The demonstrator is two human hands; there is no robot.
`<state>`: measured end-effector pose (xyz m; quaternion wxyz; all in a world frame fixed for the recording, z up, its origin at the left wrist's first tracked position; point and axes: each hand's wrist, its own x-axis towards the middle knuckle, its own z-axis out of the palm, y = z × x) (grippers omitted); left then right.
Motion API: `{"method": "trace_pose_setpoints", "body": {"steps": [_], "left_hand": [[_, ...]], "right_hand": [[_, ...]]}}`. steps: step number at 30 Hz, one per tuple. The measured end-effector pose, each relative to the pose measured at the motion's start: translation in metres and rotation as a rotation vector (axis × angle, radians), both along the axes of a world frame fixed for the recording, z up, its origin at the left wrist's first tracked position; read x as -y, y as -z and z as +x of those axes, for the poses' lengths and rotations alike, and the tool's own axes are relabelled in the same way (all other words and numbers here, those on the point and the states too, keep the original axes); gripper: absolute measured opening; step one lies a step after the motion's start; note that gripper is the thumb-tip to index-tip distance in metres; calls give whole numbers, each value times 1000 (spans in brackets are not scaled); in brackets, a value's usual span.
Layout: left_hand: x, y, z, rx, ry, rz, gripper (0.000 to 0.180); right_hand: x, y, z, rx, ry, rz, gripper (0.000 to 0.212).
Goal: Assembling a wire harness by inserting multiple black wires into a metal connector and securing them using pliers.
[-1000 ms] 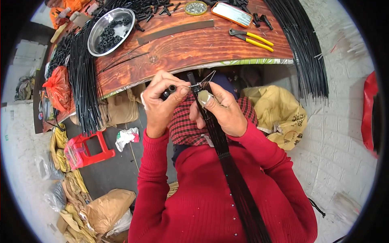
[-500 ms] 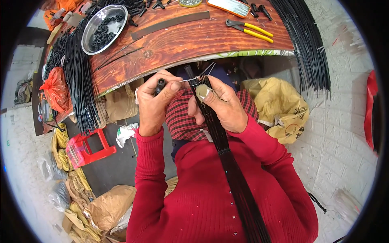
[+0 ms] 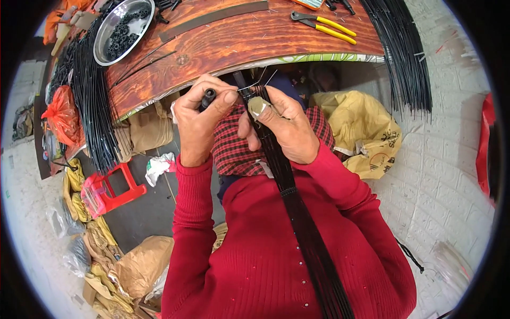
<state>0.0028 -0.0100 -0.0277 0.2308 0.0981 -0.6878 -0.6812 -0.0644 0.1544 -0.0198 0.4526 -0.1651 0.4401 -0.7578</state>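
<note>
Ahead, the red-brown wooden tabletop (image 3: 223, 48) is carrying yellow-handled pincers (image 3: 326, 27) and a metal bowl (image 3: 97, 50). Your left hand (image 3: 197, 117) is pinching a thin wire (image 3: 246, 87) between fingers and thumb while holding a black tube (image 3: 207, 98); your right hand (image 3: 289, 123) is clasping a black strand bundle (image 3: 291, 200) near its upper end, which is crossing your red sweater (image 3: 255, 228).

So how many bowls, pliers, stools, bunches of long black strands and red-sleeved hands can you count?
Metal bowl: 1
Yellow-handled pliers: 1
Red stool: 1
Black strand bunches: 3 (held bunch, left bunch, right bunch)
Red-sleeved hands: 2 (left hand, right hand)
Total: 8
</note>
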Motion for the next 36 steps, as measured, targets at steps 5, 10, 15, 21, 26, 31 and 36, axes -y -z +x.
{"method": "trace_pose_setpoints", "body": {"steps": [5, 10, 15, 21, 26, 31, 36], "left_hand": [[-2, 3, -6, 114, 112, 482, 12], [2, 15, -7, 85, 135, 607, 14], [4, 20, -11, 185, 177, 690, 22], [8, 8, -5, 160, 149, 596, 23], [4, -7, -4, 189, 185, 563, 26], [11, 10, 0, 217, 170, 573, 32], [28, 11, 1, 9, 303, 852, 41]], "right_hand": [[0, 4, -4, 15, 12, 25, 40], [3, 5, -6, 47, 3, 5, 41], [2, 10, -8, 63, 21, 25, 40], [6, 4, -6, 51, 12, 34, 38], [7, 5, -4, 20, 3, 27, 35], [7, 3, -2, 16, 18, 31, 35], [7, -1, 0, 23, -9, 22, 38]]}}
